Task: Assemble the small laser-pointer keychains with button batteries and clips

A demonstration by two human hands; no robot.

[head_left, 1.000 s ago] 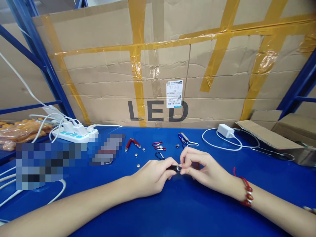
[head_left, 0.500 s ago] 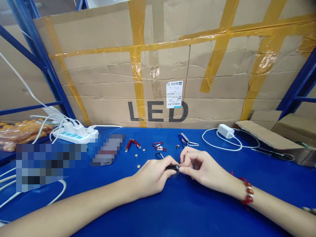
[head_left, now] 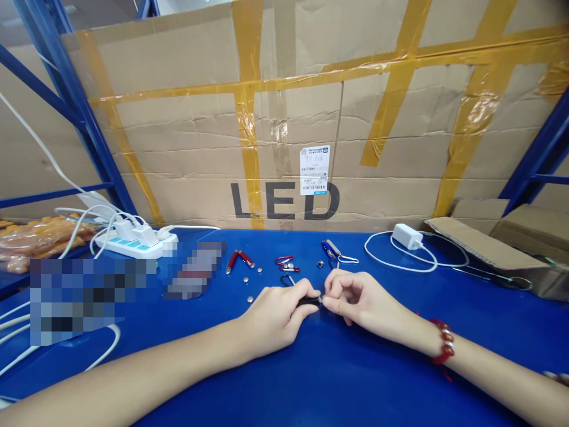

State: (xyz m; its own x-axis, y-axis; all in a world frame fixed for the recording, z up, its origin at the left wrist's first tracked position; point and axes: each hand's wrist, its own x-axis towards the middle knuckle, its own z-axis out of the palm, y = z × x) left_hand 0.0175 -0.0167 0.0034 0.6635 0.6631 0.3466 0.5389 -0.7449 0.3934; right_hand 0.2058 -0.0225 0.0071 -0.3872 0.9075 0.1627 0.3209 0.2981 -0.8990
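Note:
My left hand (head_left: 278, 314) is closed around a small black tube-shaped keychain light (head_left: 310, 301), held just above the blue table (head_left: 311, 379). My right hand (head_left: 355, 299) pinches the tube's right end with thumb and forefinger; what is between the fingertips is too small to make out. Behind the hands lie a red keychain light (head_left: 237, 258), red carabiner clips (head_left: 284, 263), a blue keychain light (head_left: 329, 249) and a few button cells (head_left: 249, 300).
A taped cardboard sheet marked LED (head_left: 284, 136) stands at the back. A white power strip (head_left: 133, 242) with plugs and cables sits back left, a white charger (head_left: 406, 235) with cable back right, cardboard boxes (head_left: 511, 243) at far right. Blue rack posts flank both sides.
Both hands have shifted slightly lower and closer together on the black light. My right fingers have curled in tighter at its end.

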